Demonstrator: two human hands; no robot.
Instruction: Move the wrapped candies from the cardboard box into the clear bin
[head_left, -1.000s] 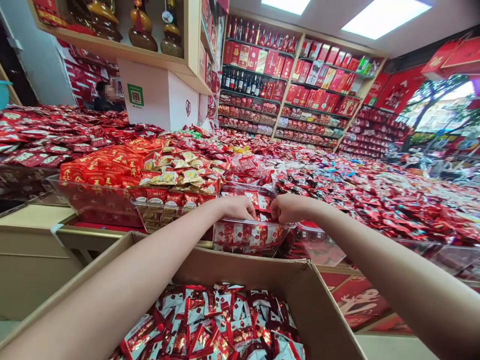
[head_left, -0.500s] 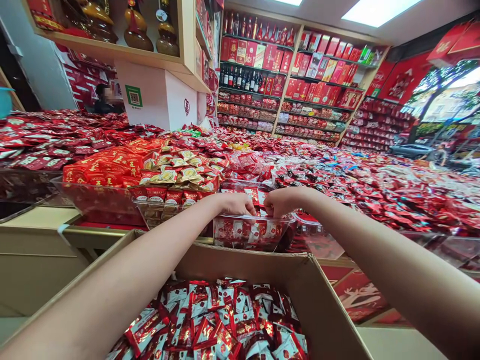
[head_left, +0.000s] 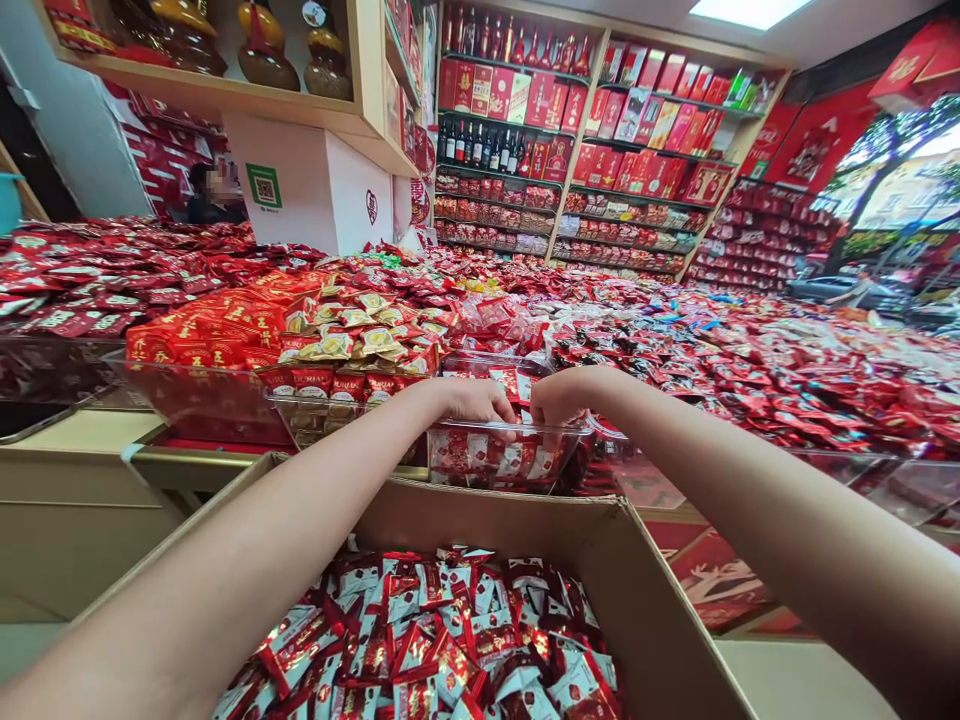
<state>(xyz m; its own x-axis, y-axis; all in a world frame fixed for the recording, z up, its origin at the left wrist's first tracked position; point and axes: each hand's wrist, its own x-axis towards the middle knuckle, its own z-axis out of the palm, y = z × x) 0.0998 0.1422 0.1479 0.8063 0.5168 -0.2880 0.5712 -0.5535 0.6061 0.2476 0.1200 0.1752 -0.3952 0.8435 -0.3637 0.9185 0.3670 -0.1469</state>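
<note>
Both my hands reach into a clear plastic bin (head_left: 480, 458) of red and white wrapped candies at the counter's front. My left hand (head_left: 480, 402) is at its left part, fingers bent down and pressed together over the packets. Close by on the right, my right hand (head_left: 559, 400) points down inside the bin, its fingers curled and partly behind the clear front wall. What either hand grips, if anything, is hidden. Under my forearms, an open cardboard box (head_left: 510, 510) holds a heap of red and white wrapped candies (head_left: 442, 640).
Durian candies (head_left: 360, 340) and orange-red packets (head_left: 217, 325) fill bins to the left. More candy heaps (head_left: 750, 360) spread right. Shelves (head_left: 559, 150) of bottles and boxes stand behind. A person (head_left: 216, 195) is at the back left, near a white pillar (head_left: 289, 190).
My right hand has sunk slightly deeper behind the bin's front wall. My left hand's fingers have shifted a little. The view has tilted slightly.
</note>
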